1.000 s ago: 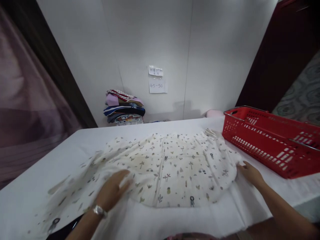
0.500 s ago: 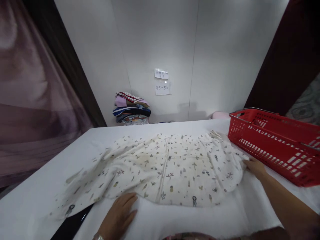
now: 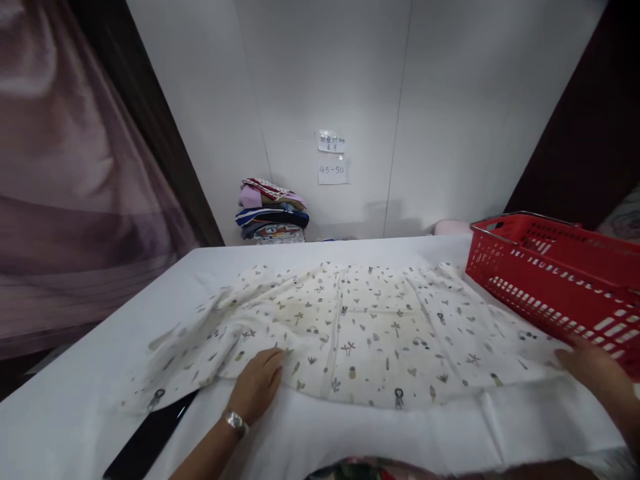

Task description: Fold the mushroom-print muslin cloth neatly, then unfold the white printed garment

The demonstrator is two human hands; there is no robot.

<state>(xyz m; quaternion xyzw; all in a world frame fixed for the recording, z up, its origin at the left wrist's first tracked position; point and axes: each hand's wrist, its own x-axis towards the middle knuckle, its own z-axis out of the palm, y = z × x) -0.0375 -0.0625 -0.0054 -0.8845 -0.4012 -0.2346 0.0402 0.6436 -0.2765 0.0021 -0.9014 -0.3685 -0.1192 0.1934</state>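
A white cloth (image 3: 370,333) printed with small palm trees, plants and figures lies spread over the white table, wrinkled on its left side. At its near edge, left of the middle, rests my left hand (image 3: 260,382), fingers bent onto the fabric; whether they pinch it is hidden. A silvery band circles that wrist. Over on the right, my right hand (image 3: 590,363) has its fingers on the cloth's right end, which is drawn out close to the red basket.
A red plastic basket (image 3: 550,280) stands at the table's right. Folded clothes (image 3: 273,212) are stacked beyond the far edge, by a wall with paper notes (image 3: 333,171). A black flat object (image 3: 150,437) lies partly under the cloth; a pink curtain (image 3: 75,200) hangs left.
My right hand has moved right, and the cloth's right end now stretches out with it. My left hand has shifted slightly forward onto the cloth's edge. The view has turned a little.
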